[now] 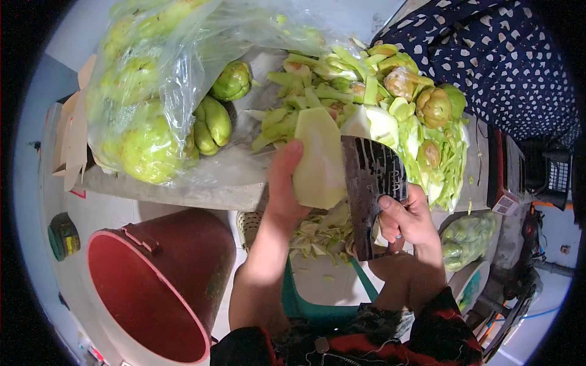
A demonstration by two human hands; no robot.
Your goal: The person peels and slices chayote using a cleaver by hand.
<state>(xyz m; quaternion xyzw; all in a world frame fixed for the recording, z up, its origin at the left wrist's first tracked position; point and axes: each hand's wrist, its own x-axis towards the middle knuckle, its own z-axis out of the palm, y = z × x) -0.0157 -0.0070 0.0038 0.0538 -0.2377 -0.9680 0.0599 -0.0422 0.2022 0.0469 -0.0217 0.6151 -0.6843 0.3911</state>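
1. The left hand [285, 183] has its fingers around a peeled chayote [320, 161] at the table's [183, 194] near edge.
2. The right hand's [410, 218] fingers grip a cleaver [369, 189] there too.
3. Green peels [448, 174] lie on the table.

A hand could pass between the plastic bag [183, 79], left, and peel heap [442, 171], right; the cleaver [364, 195] blocks the heap's near side.
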